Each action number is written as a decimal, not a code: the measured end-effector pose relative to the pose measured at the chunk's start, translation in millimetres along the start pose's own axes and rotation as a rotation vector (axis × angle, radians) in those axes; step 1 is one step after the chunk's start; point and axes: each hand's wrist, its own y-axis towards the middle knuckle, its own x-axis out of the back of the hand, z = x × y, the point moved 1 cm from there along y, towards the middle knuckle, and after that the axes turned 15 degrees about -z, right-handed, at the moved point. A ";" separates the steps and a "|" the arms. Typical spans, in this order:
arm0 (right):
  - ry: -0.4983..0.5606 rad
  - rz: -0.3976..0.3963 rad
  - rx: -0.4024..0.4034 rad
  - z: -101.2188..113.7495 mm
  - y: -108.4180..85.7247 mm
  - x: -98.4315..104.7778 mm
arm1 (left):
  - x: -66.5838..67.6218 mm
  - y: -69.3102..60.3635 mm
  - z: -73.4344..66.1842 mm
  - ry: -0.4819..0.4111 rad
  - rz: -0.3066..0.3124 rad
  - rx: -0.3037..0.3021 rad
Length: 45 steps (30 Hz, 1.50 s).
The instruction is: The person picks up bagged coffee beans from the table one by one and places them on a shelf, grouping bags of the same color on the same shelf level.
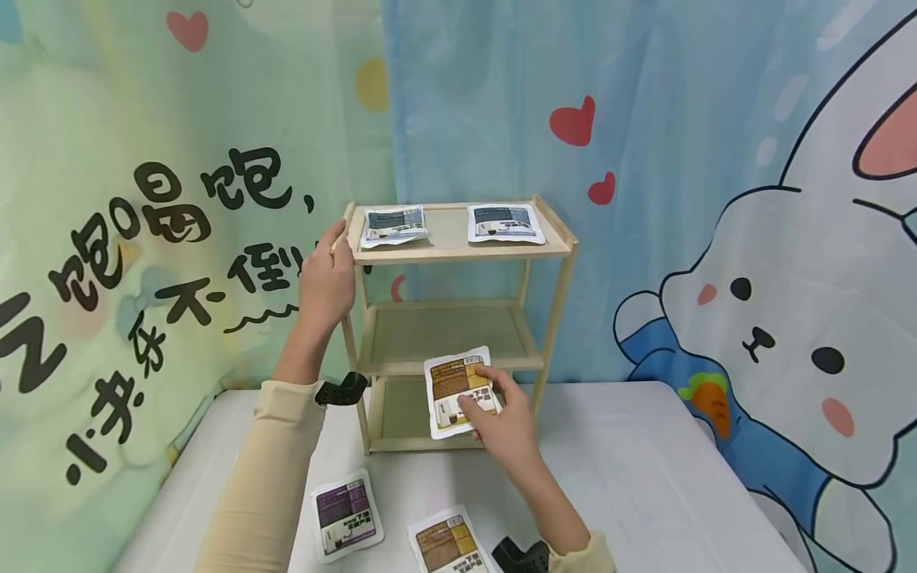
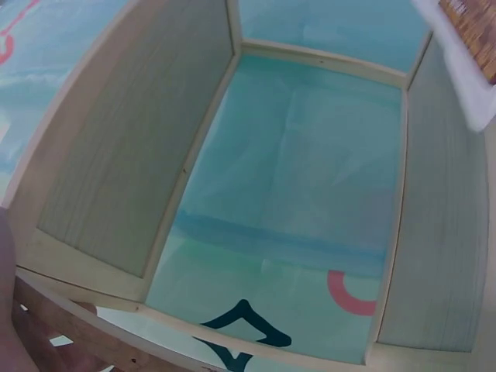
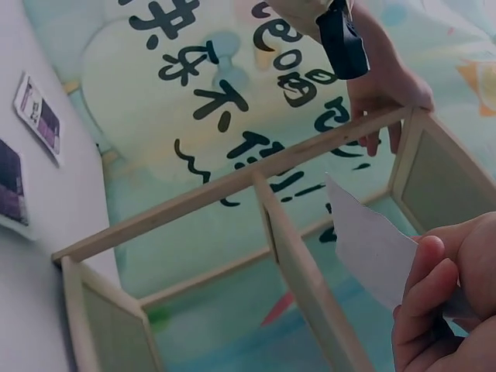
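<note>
My left hand (image 1: 325, 278) grips the upper left corner of a wooden three-tier shelf (image 1: 458, 370). In front of its lower tiers, my right hand (image 1: 507, 422) pinches a brown-labelled white packet (image 1: 458, 391) by its right side, thumb on the front. The right wrist view shows the plain pale back of that packet (image 3: 372, 244). Two blue-labelled packets lie on the top tier, one at the left (image 1: 394, 225) and one at the right (image 1: 505, 223). In the left wrist view a corner of the brown packet (image 2: 474, 46) shows at the upper right.
On the white table (image 1: 609, 477), a purple-labelled packet (image 1: 347, 516) and another brown-labelled packet (image 1: 451, 543) lie in front of the shelf; the latter is cut off by the frame's bottom edge. A printed curtain (image 1: 473, 95) hangs behind the shelf.
</note>
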 end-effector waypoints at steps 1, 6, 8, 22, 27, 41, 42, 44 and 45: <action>0.001 0.009 0.005 2.6 3.3 -4.7 | -0.3 0.4 0.2 0.005 -0.002 -0.002; 0.014 0.051 0.013 16.0 17.9 -27.2 | -2.5 1.9 0.4 0.001 -0.005 -0.010; 0.017 0.063 0.004 19.8 23.1 -35.3 | -3.5 1.8 0.6 -0.001 -0.003 -0.013; 0.034 0.164 -0.069 31.7 58.9 -78.0 | -4.8 3.9 -1.0 -0.022 -0.032 -0.017; 0.016 0.172 -0.085 29.5 67.9 -85.4 | -8.0 4.5 -0.6 -0.027 -0.025 -0.013; -0.020 0.239 -0.190 19.5 81.1 -113.3 | -4.1 2.1 5.2 -0.013 -0.043 -0.010; -0.029 0.239 -0.193 19.1 82.2 -113.5 | -4.5 2.2 5.0 -0.016 -0.044 -0.012; -0.049 0.242 -0.193 18.5 84.1 -113.8 | -4.9 2.0 4.5 -0.018 -0.042 -0.015; -0.061 0.246 -0.192 18.5 84.6 -113.8 | -5.1 1.6 4.5 -0.019 -0.043 -0.015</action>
